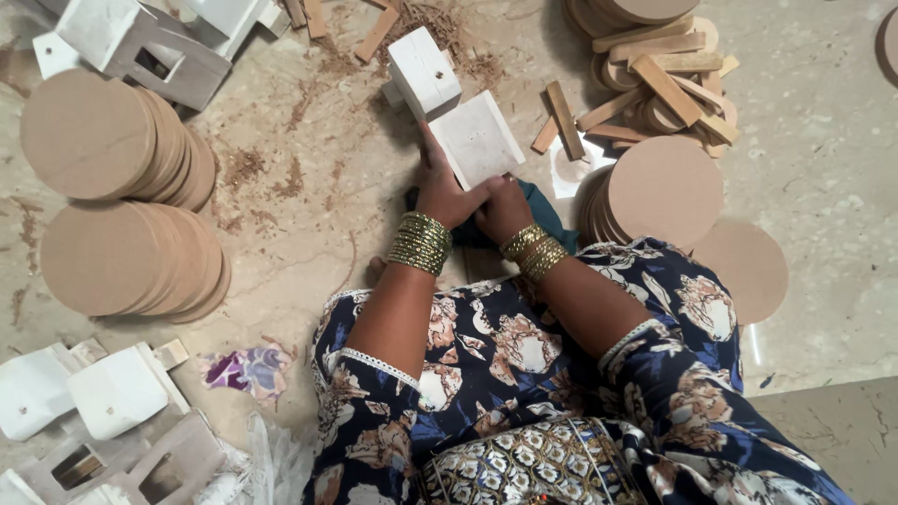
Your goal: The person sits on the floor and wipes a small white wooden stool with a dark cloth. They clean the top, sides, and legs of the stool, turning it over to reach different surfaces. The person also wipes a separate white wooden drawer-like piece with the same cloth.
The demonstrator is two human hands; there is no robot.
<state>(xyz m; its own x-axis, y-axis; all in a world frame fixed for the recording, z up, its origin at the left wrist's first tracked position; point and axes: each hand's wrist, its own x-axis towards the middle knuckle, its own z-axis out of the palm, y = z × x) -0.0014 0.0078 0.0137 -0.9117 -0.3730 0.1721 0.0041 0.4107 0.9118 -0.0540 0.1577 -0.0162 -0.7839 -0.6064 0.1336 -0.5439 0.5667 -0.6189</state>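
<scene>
Floral navy cloth (524,374) over my lap fills the six o'clock edge, and both forearms rise out of it toward the centre, each wrist stacked with gold bangles (420,242). My left hand (441,187) clasps the near corner of a white painted wooden block piece (477,138), fingers stretched up along its left edge. My right hand (503,208) sits just beside it at four o'clock from the piece, fingers curled tight against its lower edge; whether they grip the piece or the teal cloth (552,213) beneath, I cannot tell. A second white block (425,69) touches the held piece at eleven o'clock. Around it lie sawdust (449,28) and loose wooden strips (561,117). At nine o'clock, two fanned stacks of round fibreboard discs (112,187) rest on the stone floor (823,168). At two o'clock, another disc stack (662,187) lies near a heap of discs topped with strips (659,75). More white wooden assemblies (103,393) sit at eight o'clock, near a purple rag (245,367).
</scene>
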